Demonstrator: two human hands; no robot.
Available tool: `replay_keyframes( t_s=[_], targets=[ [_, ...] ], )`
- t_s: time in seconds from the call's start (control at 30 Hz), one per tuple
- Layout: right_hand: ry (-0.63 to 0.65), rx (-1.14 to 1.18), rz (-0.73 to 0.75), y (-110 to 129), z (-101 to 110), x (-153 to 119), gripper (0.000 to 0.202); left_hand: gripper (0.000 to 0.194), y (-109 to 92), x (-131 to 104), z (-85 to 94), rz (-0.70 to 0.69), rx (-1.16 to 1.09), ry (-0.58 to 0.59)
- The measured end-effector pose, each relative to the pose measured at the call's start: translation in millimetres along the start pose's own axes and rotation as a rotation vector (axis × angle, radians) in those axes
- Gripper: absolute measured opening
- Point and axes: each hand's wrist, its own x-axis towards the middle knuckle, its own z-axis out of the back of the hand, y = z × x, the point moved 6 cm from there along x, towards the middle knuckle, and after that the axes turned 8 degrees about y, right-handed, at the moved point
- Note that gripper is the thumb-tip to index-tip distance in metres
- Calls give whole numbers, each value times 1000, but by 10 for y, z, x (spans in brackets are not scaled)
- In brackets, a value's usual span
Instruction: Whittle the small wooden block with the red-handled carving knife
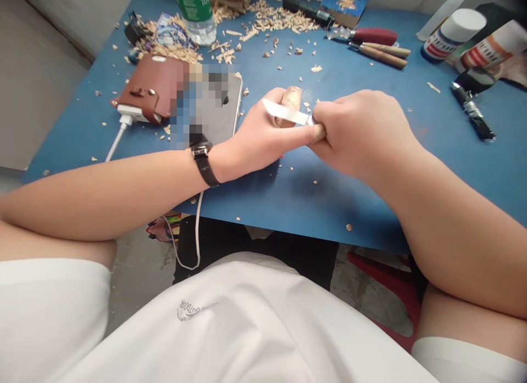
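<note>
My left hand (267, 128) is closed around a small block of wood (293, 97), whose pale, rounded top sticks up above the fingers. The left thumb stretches across to the right and touches my other hand near the knife handle. In my right hand (362, 130) a carving knife (288, 113) is gripped, its handle mostly hidden by the fist. The bright blade points left and lies across the near side of the wood. Both hands are just above the blue table (329, 202).
A phone (224, 106) and a brown leather case (150, 86) with a white cable lie left. Wood shavings (272, 15) and a water bottle (195, 15) are behind. Carving tools (379, 51), white-capped jars (455, 34) and a black strapped object (473, 106) sit at the right.
</note>
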Motion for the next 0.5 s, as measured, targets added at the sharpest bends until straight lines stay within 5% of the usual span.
replay_keyframes(
  t_s=[0.17, 0.5],
  targets=[
    [27, -15, 121, 9, -20, -28, 37, 60, 8, -7, 80, -65, 110, 33],
    [40, -34, -82, 44, -59, 6, 47, 62, 0, 5, 55, -45, 205, -22]
  ],
)
